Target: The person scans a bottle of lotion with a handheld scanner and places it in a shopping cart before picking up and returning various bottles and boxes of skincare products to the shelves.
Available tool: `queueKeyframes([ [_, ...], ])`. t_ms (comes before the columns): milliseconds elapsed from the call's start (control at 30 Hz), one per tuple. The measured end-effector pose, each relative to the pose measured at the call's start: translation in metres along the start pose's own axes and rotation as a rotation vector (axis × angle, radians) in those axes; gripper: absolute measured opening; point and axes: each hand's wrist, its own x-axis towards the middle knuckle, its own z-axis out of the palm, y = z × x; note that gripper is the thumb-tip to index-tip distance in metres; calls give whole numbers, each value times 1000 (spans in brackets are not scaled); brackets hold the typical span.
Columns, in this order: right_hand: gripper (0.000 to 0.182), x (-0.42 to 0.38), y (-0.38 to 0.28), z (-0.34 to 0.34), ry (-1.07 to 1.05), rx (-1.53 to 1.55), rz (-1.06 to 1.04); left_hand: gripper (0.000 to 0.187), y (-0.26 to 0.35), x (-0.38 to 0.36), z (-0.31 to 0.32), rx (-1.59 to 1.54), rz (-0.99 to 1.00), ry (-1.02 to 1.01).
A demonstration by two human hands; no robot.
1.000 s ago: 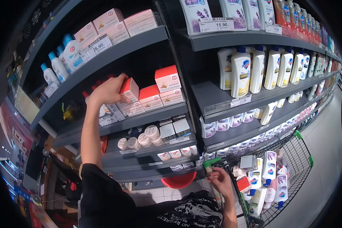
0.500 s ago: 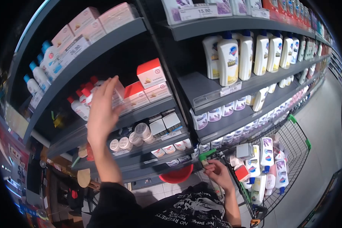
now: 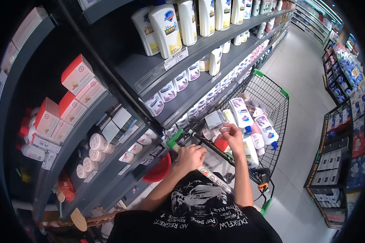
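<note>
My left hand is closed over the pale handle bar of a shopping cart, near its green end piece. Over the near end of the cart basket, my right hand hovers with loosely bent fingers and nothing visible in them. Beneath and around it lie white pump-type bottles with blue caps, including a lavender-label bottle and another one. A grey-and-white box sits beside my right fingertips. Partly hidden under that hand is a small red-topped box.
Shelves to the left hold red-and-white boxes, pale round jars and yellow-label bottles. A red basin stands low between shelf and cart. The aisle floor runs along the cart's right, with a display rack beyond.
My left hand has come down from the red-and-white boxes on the shelf to the cart handle. My right hand has moved from beside the handle to above the basket. The view has swung right.
</note>
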Motion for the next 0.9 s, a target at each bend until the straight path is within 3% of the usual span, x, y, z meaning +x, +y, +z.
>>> queueKeyframes([
  [100,39,18,27,-33,54,-199,63,13,0,0,-1,111,6,25],
  [167,54,22,36,-42,119,-780,25,13,4,1,-1,222,-15,-18],
  [233,63,31,64,-55,81,-873,-12,13,4,0,1,224,-9,-2],
  [333,65,34,91,-60,-54,-945,209,11,0,-5,4,226,3,16],
  [633,54,41,93,-63,77,-955,171,9,2,-4,2,187,29,33],
  [700,59,35,81,-64,146,-837,295,9,1,-5,2,190,31,36],
  [833,56,25,53,-61,249,-518,256,8,0,-10,0,176,0,55],
  [900,47,15,17,-59,134,-363,345,8,2,-9,-2,170,-23,56],
])
